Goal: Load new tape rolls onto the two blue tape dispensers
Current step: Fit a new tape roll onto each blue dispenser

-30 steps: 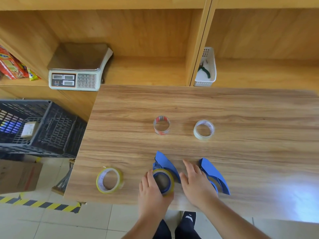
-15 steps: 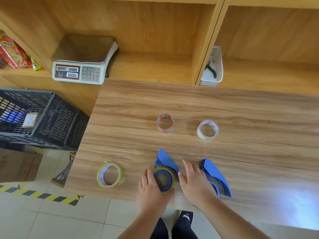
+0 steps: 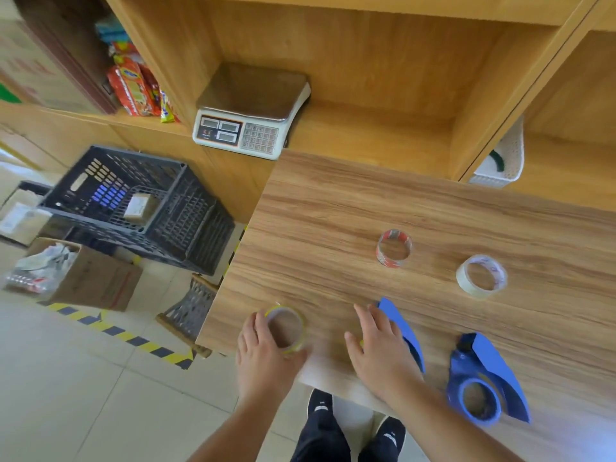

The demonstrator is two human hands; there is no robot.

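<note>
We see the left hand (image 3: 263, 348) on the yellow roll (image 3: 286, 329) at the table's (image 3: 333, 228) near-left corner, fingers curled round its left rim, thumb at the near side; it grips the roll, which lies flat on the wood. The right hand (image 3: 380, 351) rests fingers straight and spread, palm down, over the left dispenser (image 3: 400, 325), whose blue blade sticks out on the hand's far-right side; we can't tell if a roll sits under the palm. The right dispenser (image 3: 486, 378) lies just right of that forearm near the front edge, hub ring showing. Farther back sit a red-printed roll (image 3: 394, 248) and, to its right, a clear roll (image 3: 481, 276), well apart from both hands. Blur on both hands. Off the table: a scale (image 3: 250, 111) on the far shelf, a dark crate (image 3: 133, 201) on the left, a white basket (image 3: 503, 155) far right.
</note>
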